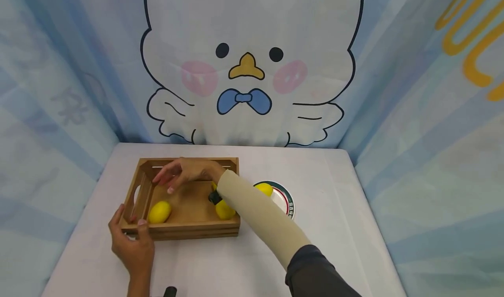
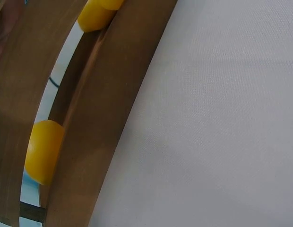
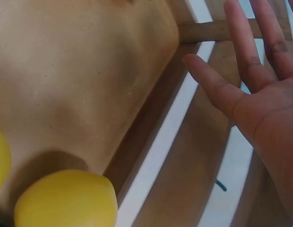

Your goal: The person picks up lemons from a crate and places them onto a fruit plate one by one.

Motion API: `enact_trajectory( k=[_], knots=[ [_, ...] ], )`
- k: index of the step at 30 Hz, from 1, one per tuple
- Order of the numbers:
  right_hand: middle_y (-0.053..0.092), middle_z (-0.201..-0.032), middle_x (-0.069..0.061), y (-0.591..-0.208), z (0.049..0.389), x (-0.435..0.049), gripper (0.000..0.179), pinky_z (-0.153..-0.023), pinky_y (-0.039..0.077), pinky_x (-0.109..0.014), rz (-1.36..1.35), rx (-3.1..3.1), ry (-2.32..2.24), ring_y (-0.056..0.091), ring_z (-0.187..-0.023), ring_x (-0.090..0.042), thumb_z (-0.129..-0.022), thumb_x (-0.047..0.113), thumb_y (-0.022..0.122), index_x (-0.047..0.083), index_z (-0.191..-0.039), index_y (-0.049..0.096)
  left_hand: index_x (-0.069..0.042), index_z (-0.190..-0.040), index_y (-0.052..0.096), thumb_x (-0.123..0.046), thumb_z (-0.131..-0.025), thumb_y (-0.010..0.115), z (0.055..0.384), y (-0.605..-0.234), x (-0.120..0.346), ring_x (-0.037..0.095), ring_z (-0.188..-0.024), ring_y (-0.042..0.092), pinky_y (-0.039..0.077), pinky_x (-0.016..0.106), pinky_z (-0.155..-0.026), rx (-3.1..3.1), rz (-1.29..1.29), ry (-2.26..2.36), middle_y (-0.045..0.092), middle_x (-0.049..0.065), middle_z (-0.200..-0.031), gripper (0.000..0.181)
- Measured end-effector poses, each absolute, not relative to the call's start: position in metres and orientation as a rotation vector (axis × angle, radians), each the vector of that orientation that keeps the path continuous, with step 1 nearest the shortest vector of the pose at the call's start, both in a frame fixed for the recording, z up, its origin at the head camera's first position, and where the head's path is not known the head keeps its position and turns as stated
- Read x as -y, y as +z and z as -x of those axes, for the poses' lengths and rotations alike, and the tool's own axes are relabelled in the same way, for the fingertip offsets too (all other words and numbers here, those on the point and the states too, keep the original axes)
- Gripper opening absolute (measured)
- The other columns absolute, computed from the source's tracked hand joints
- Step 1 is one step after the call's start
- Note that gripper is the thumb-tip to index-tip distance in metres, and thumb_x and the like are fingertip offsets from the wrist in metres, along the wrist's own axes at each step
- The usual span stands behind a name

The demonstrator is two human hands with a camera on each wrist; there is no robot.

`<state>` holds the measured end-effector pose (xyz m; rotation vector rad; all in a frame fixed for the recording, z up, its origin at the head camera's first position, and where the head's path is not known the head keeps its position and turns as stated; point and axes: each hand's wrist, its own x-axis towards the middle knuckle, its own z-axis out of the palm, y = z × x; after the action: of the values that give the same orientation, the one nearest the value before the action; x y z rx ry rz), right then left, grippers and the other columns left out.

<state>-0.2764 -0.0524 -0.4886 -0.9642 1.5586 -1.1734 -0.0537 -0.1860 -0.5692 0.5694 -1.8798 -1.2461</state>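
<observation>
A slatted wooden crate [image 1: 193, 231] stands on the white-covered table. My left hand [image 1: 134, 249] grips its near left corner, thumb over the front rim and fingers at the left side. Above the back left part of the crate is my right hand [image 1: 183, 173], fingers spread and holding nothing; its palm faces the camera in the right wrist view. Inside the crate one lemon [image 1: 159, 211] lies near the left end. Another lemon [image 1: 225, 210] lies at the right end, with more yellow partly hidden behind my right wrist.
Right of the crate sits a round plate [image 1: 290, 202] with a dark green patterned rim. It bears a lemon [image 1: 264, 188], partly covered by my right sleeve [image 1: 260, 214]. Printed curtains [image 1: 248, 126] close off the table's back and sides.
</observation>
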Motion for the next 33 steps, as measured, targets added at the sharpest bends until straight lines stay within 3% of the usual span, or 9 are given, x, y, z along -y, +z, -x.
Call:
enact_trajectory(
  k=[4, 10, 13, 21, 33],
  knots=[
    [0.062, -0.15, -0.017, -0.494, 0.275, 0.058, 0.058, -0.106, 0.053, -0.025, 0.99, -1.551, -1.147, 0.066, -0.124, -0.012, -0.092, 0.0, 0.078, -0.001, -0.147, 0.059, -0.027, -0.154, 0.054, -0.01, -0.093, 0.065, 0.055, -0.568, 0.187, 0.0, -0.113, 0.059, 0.043, 0.013, -0.103, 1.89, -0.561, -1.245, 0.06, 0.003, -0.155, 0.064],
    [0.056, -0.155, -0.022, -0.501, 0.272, 0.067, 0.057, -0.107, 0.052, -0.023, 0.967, -1.525, -1.126, 0.056, -0.142, -0.032, -0.092, -0.003, 0.076, 0.001, -0.147, 0.059, -0.027, -0.153, 0.055, -0.009, -0.091, 0.065, 0.057, -0.568, 0.188, 0.0, -0.112, 0.06, 0.042, 0.013, -0.103, 1.883, -0.544, -1.242, 0.061, 0.003, -0.154, 0.065],
    [0.055, -0.156, -0.022, -0.505, 0.271, 0.071, 0.057, -0.11, 0.05, -0.025, 0.974, -1.541, -1.102, 0.053, -0.146, -0.035, -0.092, -0.004, 0.076, 0.001, -0.146, 0.059, -0.026, -0.153, 0.055, -0.009, -0.091, 0.065, 0.058, -0.569, 0.188, 0.0, -0.111, 0.06, 0.042, 0.014, -0.102, 1.877, -0.538, -1.245, 0.061, 0.002, -0.153, 0.065],
    [0.063, -0.149, -0.015, -0.515, 0.262, 0.076, 0.055, -0.104, 0.051, -0.018, 1.013, -1.619, -0.992, 0.06, -0.138, -0.027, -0.092, 0.003, 0.08, 0.005, -0.144, 0.062, -0.024, -0.154, 0.055, -0.009, -0.092, 0.065, 0.056, -0.57, 0.186, -0.001, -0.112, 0.058, 0.04, 0.015, -0.109, 1.899, -0.587, -1.227, 0.06, 0.0, -0.155, 0.064],
    [0.067, -0.144, -0.015, -0.522, 0.252, 0.089, 0.054, -0.101, 0.052, -0.017, 0.997, -1.629, -0.956, 0.066, -0.128, -0.02, -0.088, -0.004, 0.081, 0.001, -0.139, 0.065, -0.023, -0.154, 0.055, -0.008, -0.092, 0.064, 0.055, -0.57, 0.185, -0.001, -0.112, 0.058, 0.042, 0.013, -0.103, 1.89, -0.584, -1.221, 0.06, 0.001, -0.154, 0.064]
  ],
)
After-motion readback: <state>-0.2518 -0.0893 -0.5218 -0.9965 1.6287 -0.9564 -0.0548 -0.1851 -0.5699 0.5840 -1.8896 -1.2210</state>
